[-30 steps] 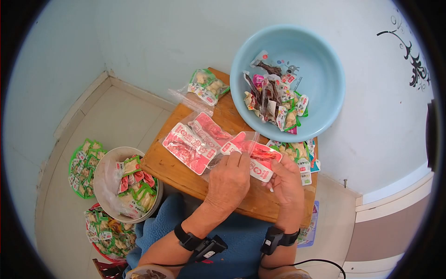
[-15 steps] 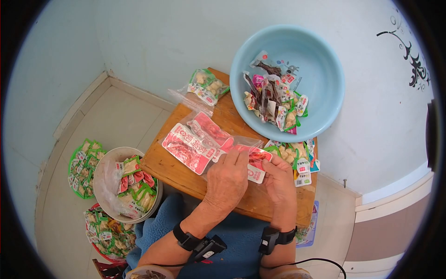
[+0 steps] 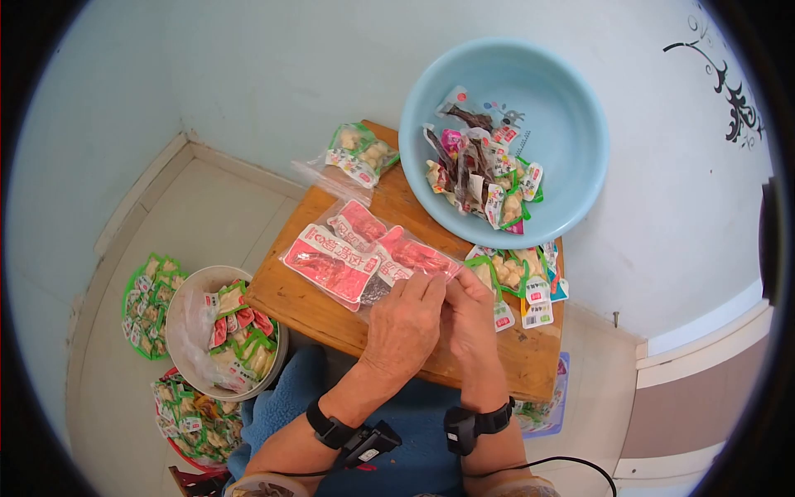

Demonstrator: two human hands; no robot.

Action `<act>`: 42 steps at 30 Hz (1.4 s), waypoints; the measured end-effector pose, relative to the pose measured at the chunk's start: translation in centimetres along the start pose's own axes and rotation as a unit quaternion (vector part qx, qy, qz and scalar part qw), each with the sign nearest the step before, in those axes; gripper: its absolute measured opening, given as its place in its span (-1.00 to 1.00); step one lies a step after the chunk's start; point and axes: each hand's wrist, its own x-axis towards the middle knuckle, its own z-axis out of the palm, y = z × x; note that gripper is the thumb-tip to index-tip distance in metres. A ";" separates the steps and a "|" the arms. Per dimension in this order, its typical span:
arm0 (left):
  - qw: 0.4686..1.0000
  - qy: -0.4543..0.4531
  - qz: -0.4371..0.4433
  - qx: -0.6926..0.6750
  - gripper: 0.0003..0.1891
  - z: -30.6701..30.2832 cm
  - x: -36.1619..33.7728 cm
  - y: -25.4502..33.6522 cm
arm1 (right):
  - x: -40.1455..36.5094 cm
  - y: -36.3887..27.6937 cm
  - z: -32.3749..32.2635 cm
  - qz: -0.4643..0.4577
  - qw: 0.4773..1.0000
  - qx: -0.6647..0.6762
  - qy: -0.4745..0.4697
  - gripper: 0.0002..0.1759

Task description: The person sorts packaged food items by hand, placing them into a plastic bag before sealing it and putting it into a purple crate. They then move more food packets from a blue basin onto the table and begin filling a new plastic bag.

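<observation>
A clear plastic bag with several pink-and-red snack packets in it lies flat on the wooden stool. My left hand rests over the bag's right end, its fingers closed on the edge. Close against it, my right hand pinches the same end of the bag, the fingertips partly hidden. Right of my hands lie green-and-white packets with pale pieces inside. Another clear bag with green-edged packets sits at the stool's far corner.
A light blue basin holding several mixed packets overlaps the stool's far side. On the floor at left stand a white bucket of packets, a green container and a red basket. A purple tray is low at right.
The pink packet my right hand was holding at the bag's mouth is now inside the bag. My right hand has moved left, up against my left hand.
</observation>
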 end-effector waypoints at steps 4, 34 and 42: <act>0.999 -0.026 0.018 0.026 -0.71 0.2 -0.4 0.1 | 0.9 2.0 -0.2 -0.017 0.999 0.023 -0.024 -0.72; 0.997 -0.025 0.055 0.053 -0.72 -0.1 -1.3 0.2 | 1.7 4.6 1.0 0.112 0.990 -0.017 -0.085 -0.56; 0.997 -0.054 0.047 0.017 -0.78 -1.0 -1.0 -0.1 | 1.1 5.7 1.4 -0.010 0.997 -0.066 -0.048 -0.62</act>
